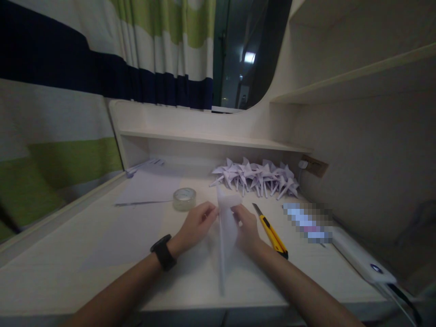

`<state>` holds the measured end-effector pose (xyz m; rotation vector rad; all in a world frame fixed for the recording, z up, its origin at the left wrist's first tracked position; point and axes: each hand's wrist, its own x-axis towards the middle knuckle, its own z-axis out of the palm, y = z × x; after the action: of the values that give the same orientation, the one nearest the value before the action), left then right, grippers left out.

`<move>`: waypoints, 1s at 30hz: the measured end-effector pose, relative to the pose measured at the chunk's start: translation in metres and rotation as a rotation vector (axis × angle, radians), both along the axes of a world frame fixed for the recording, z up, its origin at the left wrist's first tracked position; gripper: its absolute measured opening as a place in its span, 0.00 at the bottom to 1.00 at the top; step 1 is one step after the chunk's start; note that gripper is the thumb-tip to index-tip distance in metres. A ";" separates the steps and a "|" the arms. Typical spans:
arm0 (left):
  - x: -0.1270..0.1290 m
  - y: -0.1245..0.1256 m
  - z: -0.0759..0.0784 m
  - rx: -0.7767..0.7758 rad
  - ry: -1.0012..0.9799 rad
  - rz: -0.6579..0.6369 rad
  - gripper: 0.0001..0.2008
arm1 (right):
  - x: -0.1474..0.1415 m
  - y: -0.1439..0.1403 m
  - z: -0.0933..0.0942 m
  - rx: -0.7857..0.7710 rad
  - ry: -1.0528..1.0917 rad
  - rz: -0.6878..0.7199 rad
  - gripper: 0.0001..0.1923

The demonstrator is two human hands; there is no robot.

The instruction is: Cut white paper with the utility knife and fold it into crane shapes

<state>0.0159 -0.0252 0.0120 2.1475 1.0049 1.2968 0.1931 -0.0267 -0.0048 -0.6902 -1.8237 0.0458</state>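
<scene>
Lower centre of frame: white, partly rolled paper sheet (228, 227); likely light, flexible, easily creased; best held gently by its edges. Left hand (197, 222): pinching its left edge. Right hand (248, 227): fingers curled, holding its right side. Outward: clear tape roll (184, 200); yellow-and-black utility knife (272, 234).

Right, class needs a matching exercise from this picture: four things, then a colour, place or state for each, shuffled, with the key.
1. Tape
2. Cutter
3. Pinwheels
4. Watch

A. Heaped at the back of the desk
B. Black, on the left wrist
C. Clear roll
D. Yellow and black, right of the right hand

1-C; 2-D; 3-A; 4-B
</scene>
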 end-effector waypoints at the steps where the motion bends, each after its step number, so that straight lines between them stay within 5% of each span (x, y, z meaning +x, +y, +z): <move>1: 0.000 -0.001 0.000 0.010 0.009 0.003 0.13 | 0.000 -0.001 0.001 0.003 -0.002 -0.005 0.06; 10: 0.005 -0.004 -0.005 0.000 -0.048 0.014 0.13 | -0.001 -0.003 0.002 0.065 -0.002 -0.027 0.06; 19: 0.006 0.005 -0.013 -0.310 -0.329 -0.161 0.13 | -0.003 -0.003 -0.002 0.035 -0.049 -0.090 0.06; 30: 0.006 0.005 -0.017 -0.297 -0.289 -0.170 0.13 | 0.000 -0.002 -0.004 0.112 -0.100 -0.094 0.08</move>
<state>0.0214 -0.0200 -0.0055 1.7251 0.8184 1.2448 0.1929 -0.0284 -0.0086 -0.7085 -1.8714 -0.1551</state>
